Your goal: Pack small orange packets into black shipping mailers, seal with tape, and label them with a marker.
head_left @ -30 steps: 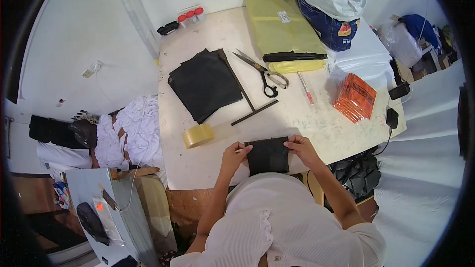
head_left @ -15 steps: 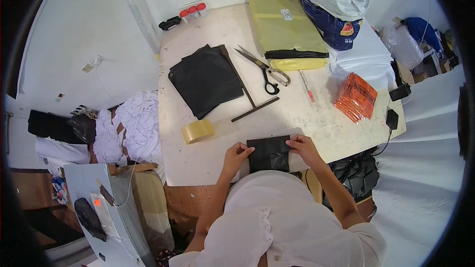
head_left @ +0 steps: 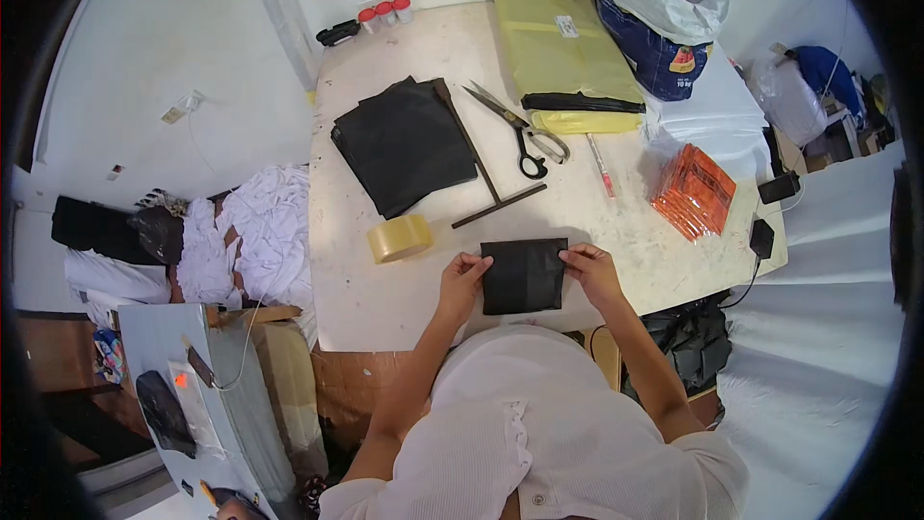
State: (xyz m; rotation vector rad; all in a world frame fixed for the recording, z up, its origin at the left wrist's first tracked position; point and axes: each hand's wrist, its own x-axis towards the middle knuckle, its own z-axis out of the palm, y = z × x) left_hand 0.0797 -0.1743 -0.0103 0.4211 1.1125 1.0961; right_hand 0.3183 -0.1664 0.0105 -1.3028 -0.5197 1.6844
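A small black plastic rectangle (head_left: 525,279), seemingly a folded bag, is stretched between my two hands just above the table's near edge. My left hand (head_left: 462,281) pinches its upper left corner, and my right hand (head_left: 595,274) pinches its upper right corner. Left of it stands a roll of yellowish tape (head_left: 399,239). Farther back lies a fanned stack of black plastic sheets (head_left: 404,149), with a dark T-shaped bar (head_left: 474,154) along its right side. Large black-handled scissors (head_left: 520,127) rest partly open beside the bar.
On the right of the white table (head_left: 433,299) lie a marker (head_left: 601,166) and a bundle of orange packets (head_left: 693,193). Behind are a yellow plastic-wrapped package (head_left: 563,39) and a blue-and-white sack (head_left: 645,48). Red-capped jars (head_left: 385,13) stand at the back left. Chargers (head_left: 761,239) sit at the right edge.
My hands have brought the black plastic rectangle slightly up and away from my body, and it now looks flatter, its lower edge in sight. The view has shifted slightly.
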